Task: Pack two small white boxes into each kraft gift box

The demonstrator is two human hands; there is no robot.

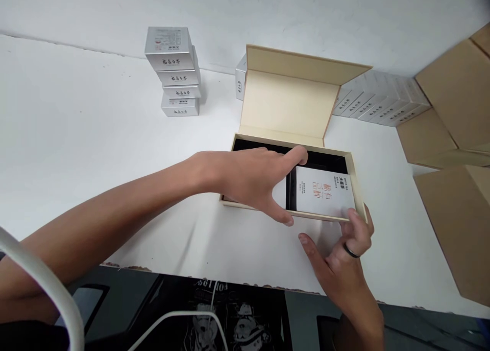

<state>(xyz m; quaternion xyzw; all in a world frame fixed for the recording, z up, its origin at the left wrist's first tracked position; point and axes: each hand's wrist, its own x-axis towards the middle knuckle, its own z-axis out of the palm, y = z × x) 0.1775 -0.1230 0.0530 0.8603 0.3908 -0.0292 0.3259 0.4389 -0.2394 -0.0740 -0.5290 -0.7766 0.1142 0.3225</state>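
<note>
Cream box [356, 177] set on the white worktop [95, 136], a bit R of centre in view, lid [293, 103] tipped open toward the wall. Inside, a black insert [327, 160] is seen along the far side; a white pack [323, 190] w/ orange & dark print is laid flat in the R half. A 2nd white pack [281, 192] is mostly hidden in the L half, a dark strip being left btwn the two.

The L hand [250, 180] is laid palm-down across the L half, fingers toward the far side, thumb spread over the front rim; whether the pack beneath is gripped can't be told. The R hand [350, 249] is placed at the front R corner: fingers curled at the wall, thumb held out clear of the box. Whether the wall is pinched or only steadied can't be told.

Step in hand, as judged: L pack being handled in its slot, box being steadied; seating vs. lifting can't be told from this view. For the next move, straight handling w/o catching the rim seems called for, w/ the corner kept steady.

Further out: stacked silver cartons [174, 77] L, one more carton [241, 80] partly hidden by the lid, a carton row [383, 98] back R, brown cardboard boxes [455, 228] far R.
</note>
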